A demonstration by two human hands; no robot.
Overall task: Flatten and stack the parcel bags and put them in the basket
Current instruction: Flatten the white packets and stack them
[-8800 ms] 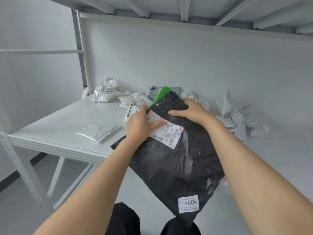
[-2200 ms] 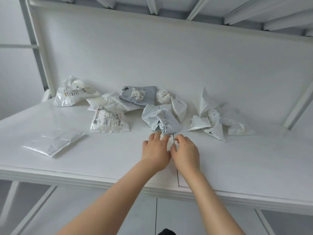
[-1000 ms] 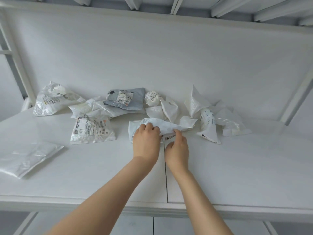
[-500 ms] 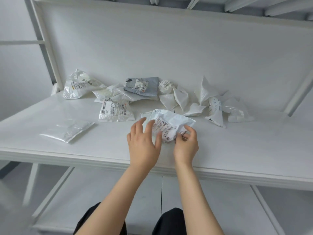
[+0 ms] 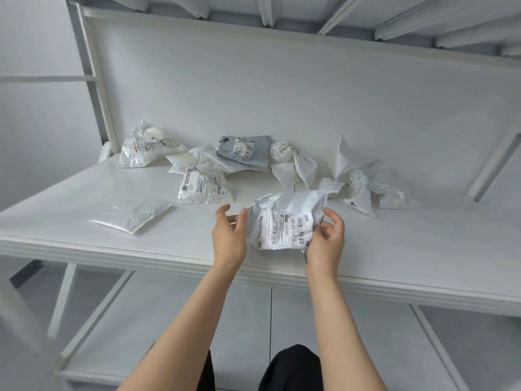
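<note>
Right hand [image 5: 327, 238] pinches the crumpled white bag [image 5: 284, 218] by its right edge at mid-frame over the table [image 5: 423, 249], your left hand [image 5: 229, 238] spread loose at its left edge; looks light, limp, slick, so grip opposite edges, pull taut; remaining bags [image 5: 245, 156] lie beyond.

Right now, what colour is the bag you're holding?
The bag is white, with a black-printed barcode label; the head view shows it.
</note>
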